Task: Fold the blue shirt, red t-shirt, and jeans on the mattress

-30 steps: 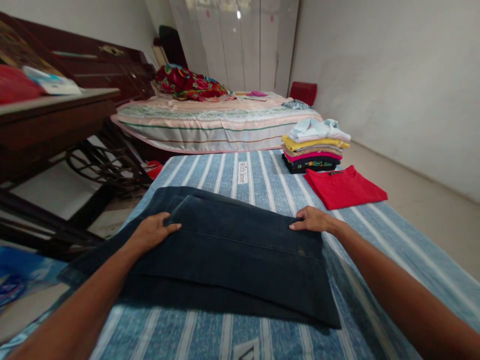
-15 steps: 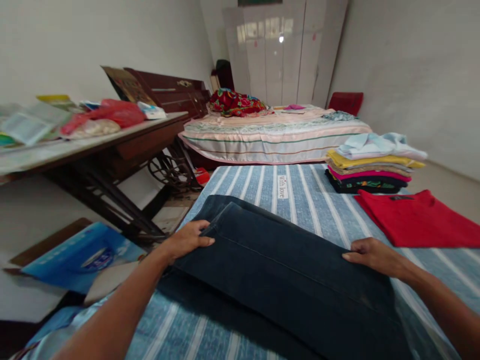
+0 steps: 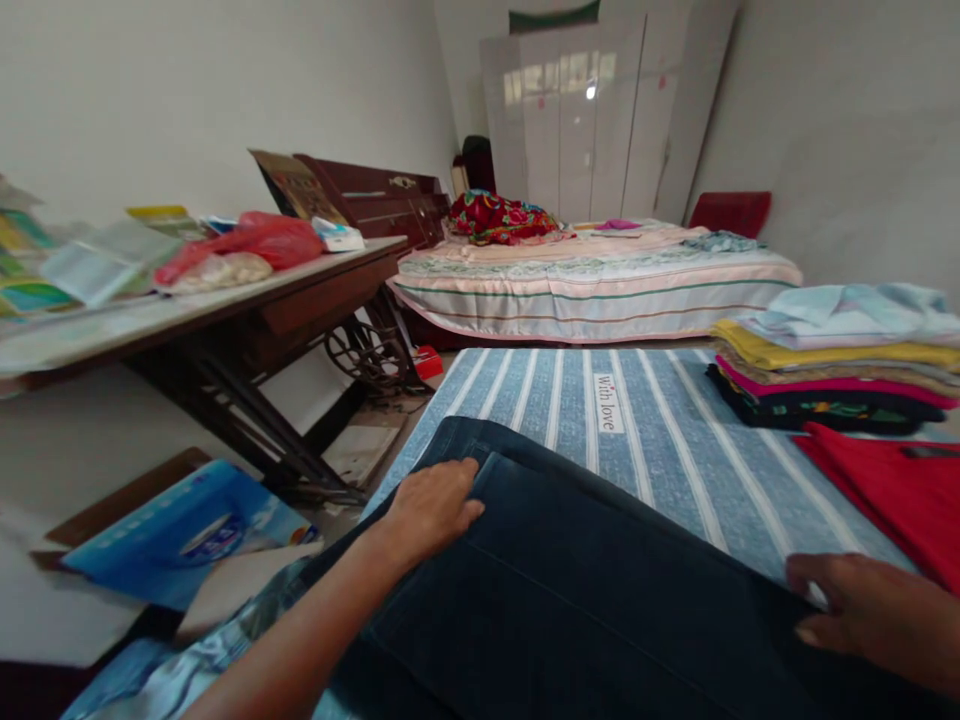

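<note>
Dark blue jeans (image 3: 570, 580) lie folded on the blue-and-white striped bed cover, spread across the near part of the bed. My left hand (image 3: 431, 505) is closed on the upper layer near its left end, with the thumb on top and the fingertips by the fold. At the far right edge of the jeans is my right hand (image 3: 870, 610), slightly blurred. Its thumb and forefinger are apart with a gap between them. Beyond that hand a red folded shirt (image 3: 892, 490) lies partly out of view.
A stack of folded clothes (image 3: 832, 375) stands at the right. A sewing-machine table (image 3: 300, 290) holding bags and papers is on the left, above a blue box (image 3: 195, 535). Behind lies another bed (image 3: 592, 300), with a white wardrobe (image 3: 570, 130) at the back.
The view has shifted, so the room sits further right and lower. My left hand has moved inward over the jeans. My right hand's thumb and forefinger have parted at the edge.
</note>
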Demonstrator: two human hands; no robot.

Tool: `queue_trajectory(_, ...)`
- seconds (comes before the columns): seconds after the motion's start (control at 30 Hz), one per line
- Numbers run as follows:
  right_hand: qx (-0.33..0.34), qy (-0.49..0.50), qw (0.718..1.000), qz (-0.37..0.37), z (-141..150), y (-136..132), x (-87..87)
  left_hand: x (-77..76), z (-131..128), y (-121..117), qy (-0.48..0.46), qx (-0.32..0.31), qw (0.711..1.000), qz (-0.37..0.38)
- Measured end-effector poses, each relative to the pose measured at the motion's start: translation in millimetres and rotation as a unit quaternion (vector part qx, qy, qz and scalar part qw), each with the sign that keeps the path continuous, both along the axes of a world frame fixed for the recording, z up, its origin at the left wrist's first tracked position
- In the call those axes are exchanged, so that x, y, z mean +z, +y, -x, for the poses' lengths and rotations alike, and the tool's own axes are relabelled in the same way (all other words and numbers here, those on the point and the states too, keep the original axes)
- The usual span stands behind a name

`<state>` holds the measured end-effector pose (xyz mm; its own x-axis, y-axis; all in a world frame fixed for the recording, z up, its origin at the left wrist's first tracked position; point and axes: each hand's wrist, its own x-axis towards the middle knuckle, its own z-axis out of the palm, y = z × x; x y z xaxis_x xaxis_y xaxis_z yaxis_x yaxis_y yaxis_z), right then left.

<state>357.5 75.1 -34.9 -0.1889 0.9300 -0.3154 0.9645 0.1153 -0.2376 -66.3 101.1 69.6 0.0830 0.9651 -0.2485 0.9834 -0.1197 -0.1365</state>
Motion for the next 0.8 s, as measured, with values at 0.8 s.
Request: queue_trajectory(0.8, 0.081, 0.055, 0.925, -0.367, 222.8, 55.5, -2.1, -64.3, 57.1, 101.6, -0.185, -0.13, 0.964, -0.138)
